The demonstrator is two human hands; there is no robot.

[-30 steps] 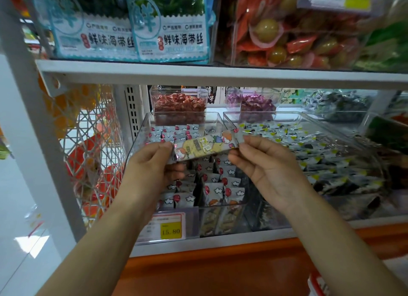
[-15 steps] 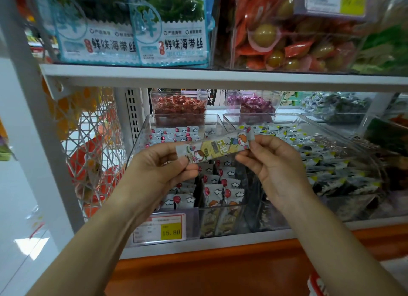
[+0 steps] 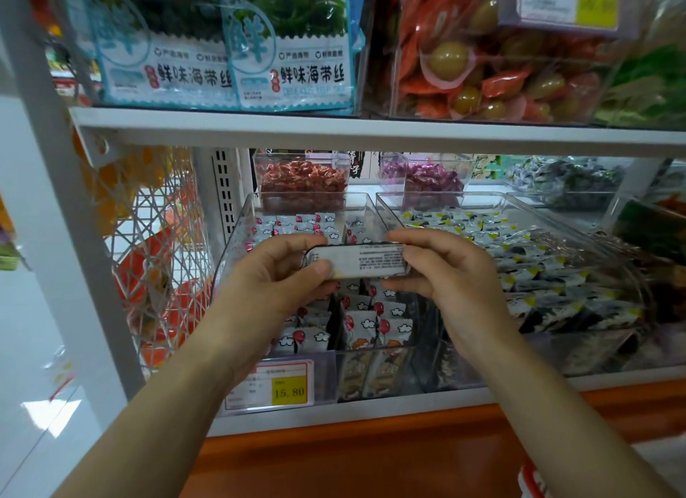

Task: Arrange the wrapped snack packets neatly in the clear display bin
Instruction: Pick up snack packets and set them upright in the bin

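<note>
A long wrapped snack packet (image 3: 365, 261) is held level above the clear display bin (image 3: 237, 234), its white printed back facing me. My left hand (image 3: 276, 278) pinches its left end with thumb on top. My right hand (image 3: 445, 271) pinches its right end. Inside the bin lie several small white packets (image 3: 371, 323) printed with red balloons and clouds, standing in rows. More packets with cartoon print show through the bin's front wall (image 3: 375, 375).
A yellow price tag (image 3: 289, 390) reads 15.80 on the bin front. A second clear bin (image 3: 519, 200) of black and yellow packets stands to the right. Tubs of red sweets (image 3: 302, 178) and purple sweets (image 3: 427, 174) sit behind. The upper shelf edge (image 3: 371, 133) runs overhead; a wire basket (image 3: 156, 260) hangs left.
The packet has been turned over between both hands: its colourful cartoon front showed before, its white printed back shows now. It sits level and slightly lower.
</note>
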